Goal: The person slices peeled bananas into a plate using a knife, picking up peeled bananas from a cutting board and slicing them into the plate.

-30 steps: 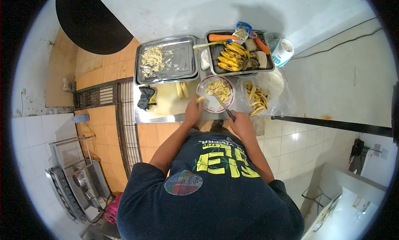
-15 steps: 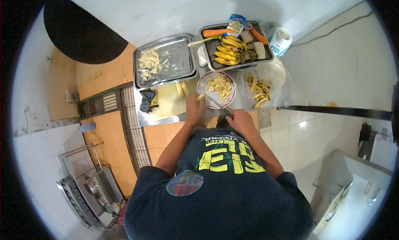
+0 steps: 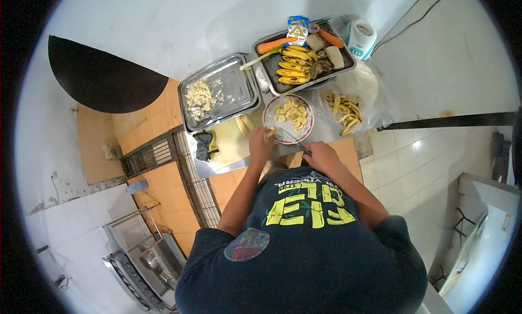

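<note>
My left hand (image 3: 261, 144) is closed around a peeled banana (image 3: 271, 132) at the left edge of a red-rimmed plate (image 3: 310, 130). In my right hand (image 3: 323, 158) is a knife (image 3: 303, 148), its blade reaching over the plate's near side toward the banana. Banana slices (image 3: 293, 114) lie spread on the plate. Left of it, more peeled banana (image 3: 243, 125) rests on a pale cutting board (image 3: 225, 146). A dark bundle (image 3: 203, 145) with something yellow beside it lies at the board's left side.
Behind the board, a metal tray (image 3: 238, 88) holds pale crumbly food (image 3: 200, 98). A second tray (image 3: 265, 81) carries unpeeled bananas (image 3: 294, 69), carrots (image 3: 273, 45) and a blue packet (image 3: 298, 31). Banana peels (image 3: 345, 114) lie on clear plastic at right, near a tissue roll (image 3: 363, 36).
The camera view has tilted and shifted, so the table appears turned. Both hands keep their holds on the banana and the knife near the plate, with little other visible change.
</note>
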Available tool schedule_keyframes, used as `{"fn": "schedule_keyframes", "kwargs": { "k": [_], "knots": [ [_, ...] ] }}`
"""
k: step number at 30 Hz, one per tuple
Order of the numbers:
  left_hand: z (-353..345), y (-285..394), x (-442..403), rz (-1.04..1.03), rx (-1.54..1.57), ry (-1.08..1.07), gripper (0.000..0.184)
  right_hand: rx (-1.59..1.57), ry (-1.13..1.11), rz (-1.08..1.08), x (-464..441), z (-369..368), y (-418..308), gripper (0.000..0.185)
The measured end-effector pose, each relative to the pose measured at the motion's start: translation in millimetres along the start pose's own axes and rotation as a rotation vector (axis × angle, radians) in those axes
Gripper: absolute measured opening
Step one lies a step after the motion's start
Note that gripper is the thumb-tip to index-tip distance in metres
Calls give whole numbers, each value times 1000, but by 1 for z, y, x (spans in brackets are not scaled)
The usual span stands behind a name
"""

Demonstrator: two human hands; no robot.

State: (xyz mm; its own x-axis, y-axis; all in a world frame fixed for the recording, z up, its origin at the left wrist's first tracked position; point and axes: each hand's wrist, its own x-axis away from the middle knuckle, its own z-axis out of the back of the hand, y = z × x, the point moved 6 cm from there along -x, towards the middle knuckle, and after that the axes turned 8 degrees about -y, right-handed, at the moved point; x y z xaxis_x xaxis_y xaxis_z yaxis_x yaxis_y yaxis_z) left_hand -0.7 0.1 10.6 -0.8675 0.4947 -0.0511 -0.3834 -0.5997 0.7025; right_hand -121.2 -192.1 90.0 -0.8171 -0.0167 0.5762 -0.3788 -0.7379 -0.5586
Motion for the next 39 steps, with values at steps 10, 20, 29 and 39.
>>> {"fn": "schedule_keyframes", "kwargs": {
  "k": [10, 20, 29, 39],
  "knots": [
    [-8, -2, -5, 79, 35, -16, 20, -44, -9, -5, -12, -15, 19, 28],
    [-5, 2, -5, 56, 16, -8, 23, 36, -45, -42, -23, -21, 24, 28],
    [-10, -3, -3, 85, 10, -4, 29, 117, -16, -74, -29, -20, 28, 29],
    [-4, 9, -6, 30, -115, -61, 37, -163, -21, -20, -26, -10, 50, 36]
  ]
}}
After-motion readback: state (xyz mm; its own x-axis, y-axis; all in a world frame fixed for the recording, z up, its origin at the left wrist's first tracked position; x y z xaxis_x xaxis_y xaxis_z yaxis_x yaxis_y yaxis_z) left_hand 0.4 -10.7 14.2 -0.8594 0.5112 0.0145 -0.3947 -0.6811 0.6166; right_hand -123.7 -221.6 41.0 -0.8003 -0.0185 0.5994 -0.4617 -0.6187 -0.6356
